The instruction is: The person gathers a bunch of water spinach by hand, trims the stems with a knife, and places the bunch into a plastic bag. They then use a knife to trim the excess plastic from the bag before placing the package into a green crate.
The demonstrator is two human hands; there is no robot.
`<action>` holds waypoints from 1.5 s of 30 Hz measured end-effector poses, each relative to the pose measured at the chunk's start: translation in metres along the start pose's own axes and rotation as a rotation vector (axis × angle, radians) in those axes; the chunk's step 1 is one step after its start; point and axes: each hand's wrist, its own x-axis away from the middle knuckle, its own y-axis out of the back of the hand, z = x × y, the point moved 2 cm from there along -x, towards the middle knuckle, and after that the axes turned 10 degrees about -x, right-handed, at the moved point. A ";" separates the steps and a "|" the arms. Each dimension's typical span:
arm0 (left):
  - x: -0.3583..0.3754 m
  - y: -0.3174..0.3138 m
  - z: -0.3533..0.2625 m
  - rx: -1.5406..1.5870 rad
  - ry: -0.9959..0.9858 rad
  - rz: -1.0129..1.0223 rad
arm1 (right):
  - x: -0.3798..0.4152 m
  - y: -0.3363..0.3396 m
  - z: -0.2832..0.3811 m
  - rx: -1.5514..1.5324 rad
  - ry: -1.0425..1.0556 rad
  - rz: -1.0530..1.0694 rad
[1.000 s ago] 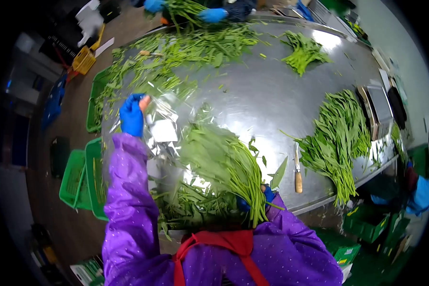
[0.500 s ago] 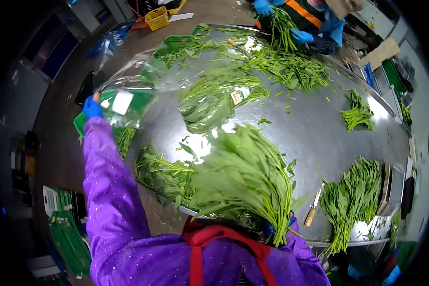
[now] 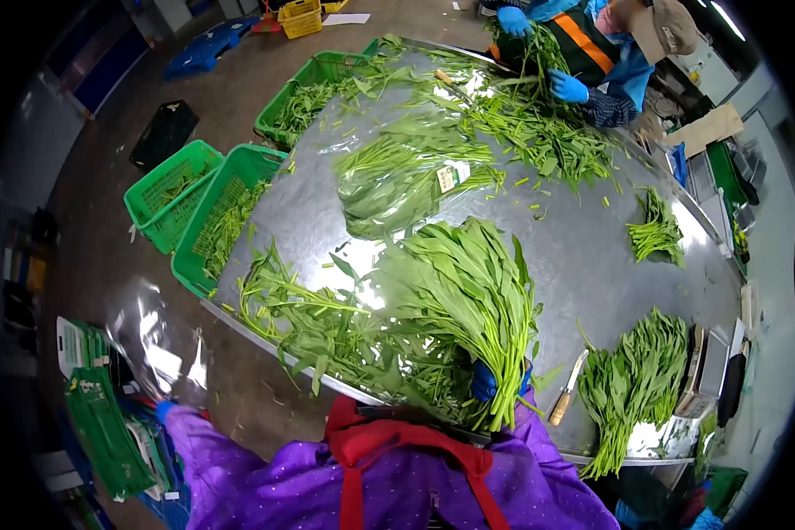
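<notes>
One leafy bundle [image 3: 455, 287] fans forward from the right grip [image 3: 486, 382] clasping its stems [image 3: 506, 349].

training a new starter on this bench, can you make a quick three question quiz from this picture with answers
1. Which hand of the purple-sleeved person grips the bundle of greens: A left, B right, C both?
2. True or false: the knife lies on the metal table.
3. Fill the gap: the bagged greens bear a small white-and-green ____.

Key:
1. B, the right hand
2. True
3. label
</notes>
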 end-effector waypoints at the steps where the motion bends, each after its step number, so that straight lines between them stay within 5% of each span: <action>1: 0.022 -0.010 0.019 -0.023 -0.001 0.061 | 0.000 -0.001 0.000 0.002 -0.003 -0.001; 6: 0.208 -0.115 0.075 -0.059 -0.076 0.626 | 0.001 -0.007 0.001 0.008 -0.006 -0.014; 11: 0.393 -0.197 0.059 -0.064 -0.070 1.140 | 0.007 -0.014 -0.002 0.007 0.005 -0.033; 15: 0.435 -0.225 0.049 -0.091 0.007 1.209 | 0.010 -0.019 -0.007 0.002 0.014 -0.047; 28: 0.393 -0.288 0.085 0.050 0.275 1.114 | -0.009 -0.033 -0.016 -0.036 -0.050 -0.096; 34: 0.326 -0.252 0.094 0.241 0.211 1.040 | -0.019 -0.032 -0.012 -0.074 -0.107 -0.041; 38: 0.255 -0.166 0.078 0.319 -0.086 0.941 | -0.022 -0.018 -0.006 -0.135 -0.134 -0.014; 41: 0.284 -0.057 -0.039 0.263 -0.359 0.882 | -0.019 -0.029 -0.003 -0.256 -0.042 -0.151; 44: 0.358 -0.018 -0.136 0.525 -0.622 0.892 | -0.030 0.010 0.005 -0.157 -0.016 0.192; 45: 0.400 -0.002 -0.174 0.549 -0.692 0.938 | -0.028 0.010 0.008 -0.116 0.025 0.082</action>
